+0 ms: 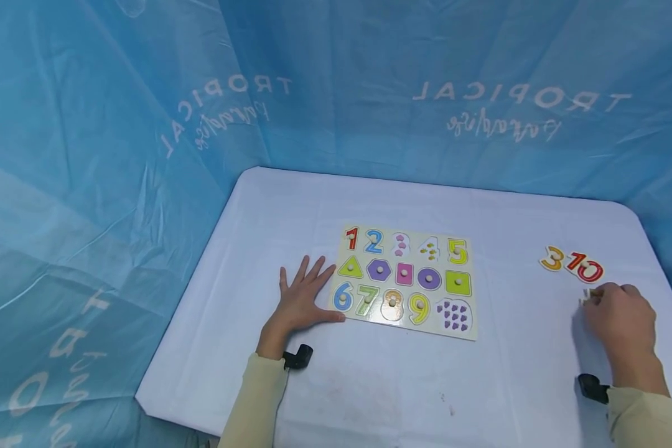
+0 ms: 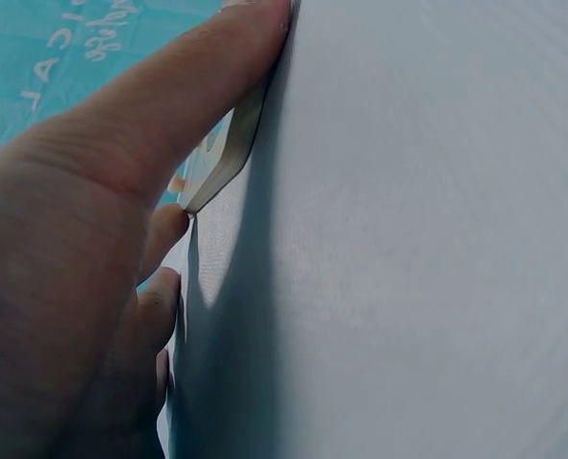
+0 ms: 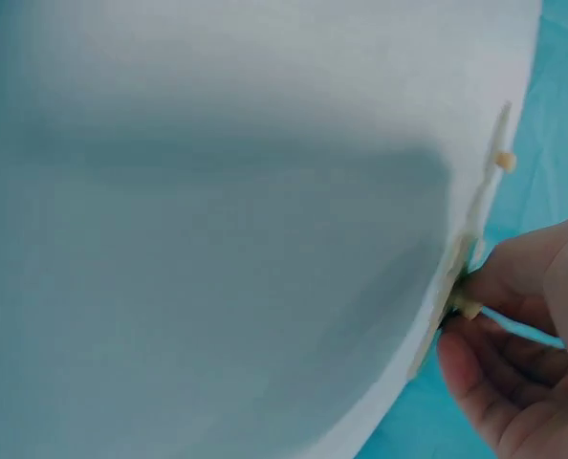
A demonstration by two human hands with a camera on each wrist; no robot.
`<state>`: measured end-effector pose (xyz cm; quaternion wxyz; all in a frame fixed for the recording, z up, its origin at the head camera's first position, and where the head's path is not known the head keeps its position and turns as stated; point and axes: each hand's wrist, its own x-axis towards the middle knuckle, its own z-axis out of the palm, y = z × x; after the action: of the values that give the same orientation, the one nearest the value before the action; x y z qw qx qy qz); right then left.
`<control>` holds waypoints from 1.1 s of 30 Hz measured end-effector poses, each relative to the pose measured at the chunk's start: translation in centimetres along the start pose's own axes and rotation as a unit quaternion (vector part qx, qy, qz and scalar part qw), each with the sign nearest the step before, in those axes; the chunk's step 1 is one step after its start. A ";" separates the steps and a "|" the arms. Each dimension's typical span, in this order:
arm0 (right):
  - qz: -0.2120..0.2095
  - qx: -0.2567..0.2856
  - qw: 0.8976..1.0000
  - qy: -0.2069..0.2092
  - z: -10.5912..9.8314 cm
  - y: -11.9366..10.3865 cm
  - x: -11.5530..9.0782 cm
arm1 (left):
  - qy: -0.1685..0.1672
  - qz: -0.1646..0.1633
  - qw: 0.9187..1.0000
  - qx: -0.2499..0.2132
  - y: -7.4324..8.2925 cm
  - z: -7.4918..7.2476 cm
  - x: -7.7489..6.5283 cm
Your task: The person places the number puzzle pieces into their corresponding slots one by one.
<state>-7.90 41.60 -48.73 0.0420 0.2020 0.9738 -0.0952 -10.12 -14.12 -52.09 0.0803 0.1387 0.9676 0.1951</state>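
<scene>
A wooden number-and-shape puzzle board (image 1: 459,334) lies at the middle of the table, most recesses filled with knobbed pieces. The 3, 4 and 10 recesses show small printed shapes. My left hand (image 1: 302,302) rests spread on the table at the board's left, its thumb touching the near-left corner. At the far right, my right hand (image 1: 621,317) pinches a puzzle piece (image 3: 437,316) by its knob (image 3: 468,308). That piece is mostly hidden behind the fingers in the head view; its number cannot be read. Just beyond lie an orange 3 piece (image 1: 552,258) and a red 10 piece (image 1: 585,267).
A white cloth covers the table (image 1: 515,386). Blue curtains (image 1: 341,124) with printed lettering hang behind it and along its left side. A small black device (image 1: 298,358) is worn on the left wrist, another (image 1: 592,389) on the right.
</scene>
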 end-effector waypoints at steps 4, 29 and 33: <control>-0.020 0.019 0.999 0.034 -0.2 -0.6 0.0 | -0.006 -0.008 1.000 0.005 0.0 -0.1 0.0; -0.233 0.110 0.965 0.038 0.1 -10.2 0.1 | -0.008 -0.004 1.000 0.009 -0.1 0.0 0.1; -0.252 0.121 0.960 0.027 0.5 -12.2 0.0 | -0.014 -0.007 1.000 0.011 0.0 0.0 0.1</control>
<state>-12.77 30.50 -47.18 -0.0342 -0.0434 0.9752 -0.2143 -10.24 -14.11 -52.14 0.0940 0.1355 0.9694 0.1817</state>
